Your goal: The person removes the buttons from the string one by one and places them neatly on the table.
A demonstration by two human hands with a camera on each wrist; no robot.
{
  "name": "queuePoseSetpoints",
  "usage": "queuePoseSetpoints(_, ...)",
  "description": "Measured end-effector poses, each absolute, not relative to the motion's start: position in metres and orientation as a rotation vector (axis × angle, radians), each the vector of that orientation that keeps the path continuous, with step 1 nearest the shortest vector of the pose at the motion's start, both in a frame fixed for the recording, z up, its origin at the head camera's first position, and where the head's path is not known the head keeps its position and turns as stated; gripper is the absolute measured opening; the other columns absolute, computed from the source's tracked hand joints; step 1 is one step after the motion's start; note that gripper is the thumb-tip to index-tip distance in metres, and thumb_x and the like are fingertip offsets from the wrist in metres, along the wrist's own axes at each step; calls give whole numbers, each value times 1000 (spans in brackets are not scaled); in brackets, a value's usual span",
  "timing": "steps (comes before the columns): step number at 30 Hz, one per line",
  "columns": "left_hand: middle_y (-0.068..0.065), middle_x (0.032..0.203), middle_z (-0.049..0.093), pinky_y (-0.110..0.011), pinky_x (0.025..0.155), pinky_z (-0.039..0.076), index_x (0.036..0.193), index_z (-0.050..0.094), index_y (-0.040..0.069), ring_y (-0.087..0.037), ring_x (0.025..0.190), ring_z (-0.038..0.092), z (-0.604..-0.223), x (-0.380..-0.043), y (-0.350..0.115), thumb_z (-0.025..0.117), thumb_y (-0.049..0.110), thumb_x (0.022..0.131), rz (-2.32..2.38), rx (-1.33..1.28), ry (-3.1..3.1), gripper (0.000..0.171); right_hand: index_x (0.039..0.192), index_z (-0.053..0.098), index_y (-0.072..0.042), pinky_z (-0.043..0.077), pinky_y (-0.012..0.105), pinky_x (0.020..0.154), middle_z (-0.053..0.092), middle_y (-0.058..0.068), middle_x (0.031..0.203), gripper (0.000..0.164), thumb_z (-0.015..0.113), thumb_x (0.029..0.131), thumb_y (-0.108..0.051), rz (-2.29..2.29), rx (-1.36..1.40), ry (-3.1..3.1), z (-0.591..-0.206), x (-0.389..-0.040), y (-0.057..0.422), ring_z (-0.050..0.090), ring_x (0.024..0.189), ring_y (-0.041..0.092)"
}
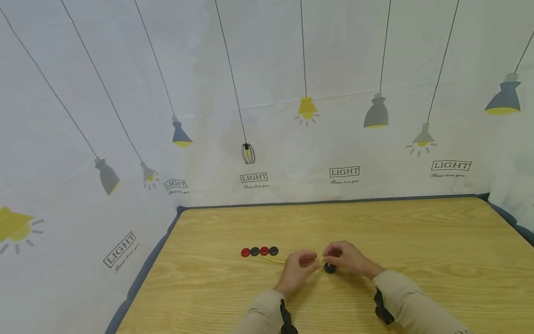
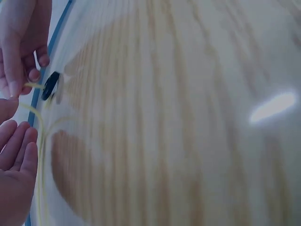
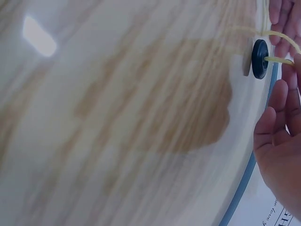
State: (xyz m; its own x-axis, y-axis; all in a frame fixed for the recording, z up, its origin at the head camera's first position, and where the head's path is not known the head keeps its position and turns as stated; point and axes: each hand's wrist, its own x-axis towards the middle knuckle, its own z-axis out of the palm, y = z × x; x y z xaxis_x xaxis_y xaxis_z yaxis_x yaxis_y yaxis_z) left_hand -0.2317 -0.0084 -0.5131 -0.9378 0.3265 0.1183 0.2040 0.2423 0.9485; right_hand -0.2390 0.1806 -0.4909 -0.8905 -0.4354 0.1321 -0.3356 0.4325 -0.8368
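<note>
A yellow cord (image 1: 273, 260) runs between the two hands, its tail lying on the table to the left. My left hand (image 1: 297, 271) pinches the cord between thumb and fingertips, close to the other hand. With its thumb and finger my right hand (image 1: 350, 257) pinches a short end of the cord. Just under these fingers is a round black button (image 1: 329, 268), tilted on edge. In the right wrist view the cord comes out of the middle of the black button (image 3: 259, 59). Fingertips of both hands nearly meet, partly hidden at the edge of each wrist view.
Left of the hands, a row of red (image 1: 245, 252) and black buttons (image 1: 273, 251) lies flat, alternating in colour. The wooden table (image 1: 200, 297) has a blue edge and stands against a wall cloth (image 1: 275, 139) printed with lamps.
</note>
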Motion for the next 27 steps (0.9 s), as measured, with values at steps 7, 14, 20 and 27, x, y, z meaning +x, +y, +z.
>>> queuePoseSetpoints(7,-2,82,64,-19,66,46,91,65,0,-6,74,57,-516,-229,0,66,7,78,1697,592,2488,14,83,61,-2,44,23,60,59,3,78,9,62,83,-11,-1480,-696,2563,-490,-238,179,52,68,8)
queuePoseSetpoints(14,3,73,61,-17,61,44,82,65,2,0,65,52,-515,-228,-1,64,7,80,1612,637,2548,6,83,61,-3,43,23,59,58,2,77,7,62,82,-10,-1481,-706,2553,-493,-240,180,51,66,7)
queuePoseSetpoints(20,5,74,60,-18,62,43,82,65,5,0,66,51,-509,-229,-2,63,11,81,1647,580,2516,7,82,60,-2,43,22,58,58,3,76,9,64,81,-10,-1485,-727,2523,-498,-243,179,50,65,7)
queuePoseSetpoints(27,5,76,60,-18,64,44,83,65,4,-1,68,52,-506,-231,-2,63,14,82,1680,585,2469,10,80,60,-4,43,22,56,57,0,73,9,65,80,-12,-1435,-766,2537,-502,-243,178,49,63,6)
